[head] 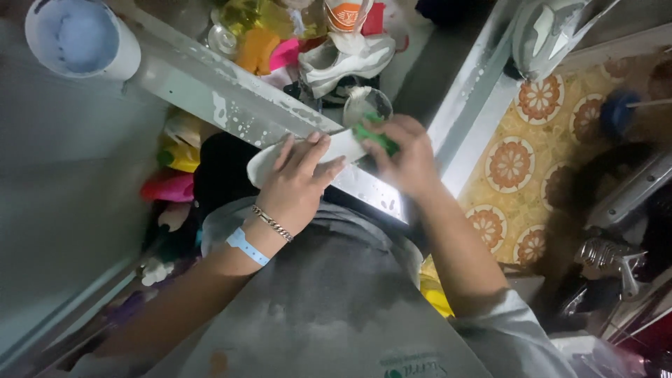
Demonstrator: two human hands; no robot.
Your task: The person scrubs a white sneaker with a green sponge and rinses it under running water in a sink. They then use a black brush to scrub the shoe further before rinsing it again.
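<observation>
The left hand [297, 183] lies over a white insole [336, 148], fingers spread and curled down on it, holding it against the ledge [231, 105]. The right hand [406, 157] is closed around a green scrubber [374, 136] pressed on the insole's far end. The insole rests across the ledge's near edge, just below a clear cup [367, 105]. Beyond the ledge lie a white shoe [346, 63] and an orange sponge [255, 49]. A white bucket [84, 38] stands at the ledge's far left end. Below the ledge, on the left, sit yellow and pink bottles [175, 171]. Right of the ledge, a patterned floor [518, 161] shows.
</observation>
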